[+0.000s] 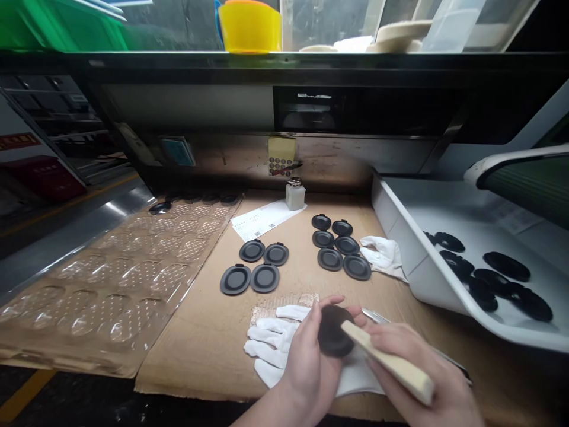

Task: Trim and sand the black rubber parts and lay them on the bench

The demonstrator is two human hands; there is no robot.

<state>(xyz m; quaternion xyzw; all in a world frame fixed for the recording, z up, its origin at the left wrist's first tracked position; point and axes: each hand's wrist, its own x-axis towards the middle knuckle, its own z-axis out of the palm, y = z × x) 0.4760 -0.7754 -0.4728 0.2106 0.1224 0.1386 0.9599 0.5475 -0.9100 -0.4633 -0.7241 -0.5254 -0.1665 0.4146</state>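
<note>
Left hand is clenched around a dark round disc, gripping its edge between thumb and curled fingers and holding it up just above the tabletop. Right hand is closed on a pale wooden handle, which slants across to the disc, its far end touching the disc's face. The disc sits over the near edge of a sheet of cardboard, with a pair of white cotton gloves lying just below and to the left of the hands. A white cloth lies partly under them.

Farther up the cardboard, ten black round lids with raised rims lie flat in two groups: four nearer the left and six to the right, beside a crumpled white rag. Behind them stand a small white bottle and a printed sheet of paper. A clear plastic blister tray with rows of oval hollows covers the left side. On the right, a white tilted tray holds several black discs. A yellow bowl sits on a shelf high above.
</note>
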